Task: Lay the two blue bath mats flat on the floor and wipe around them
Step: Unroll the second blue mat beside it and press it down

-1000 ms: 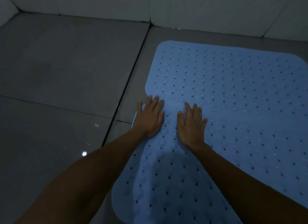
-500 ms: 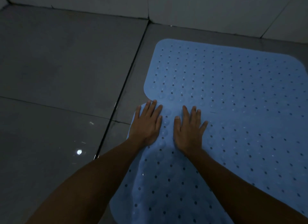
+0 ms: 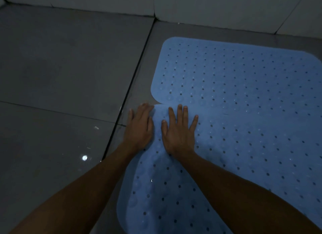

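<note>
The right hand (image 3: pixel 178 129) is laid flat, fingers straight and spread, on the far edge of the near blue mat (image 3: pixel 174 190); nothing is gripped. The left hand (image 3: pixel 139 125) is likewise flat and holds nothing, its palm on the mat's left corner and its fingertips reaching onto the grey floor (image 3: pixel 61 77). The far blue mat (image 3: pixel 235 73) lies flat close to the wall (image 3: pixel 209 5), and the near mat appears to overlap its near edge. The step in hand is judged to be pressing the near mat down. Pressure is best spread through flat palms and worked outward from the seam, so that ripples are driven to the edges. No wiping cloth is seen.
</note>
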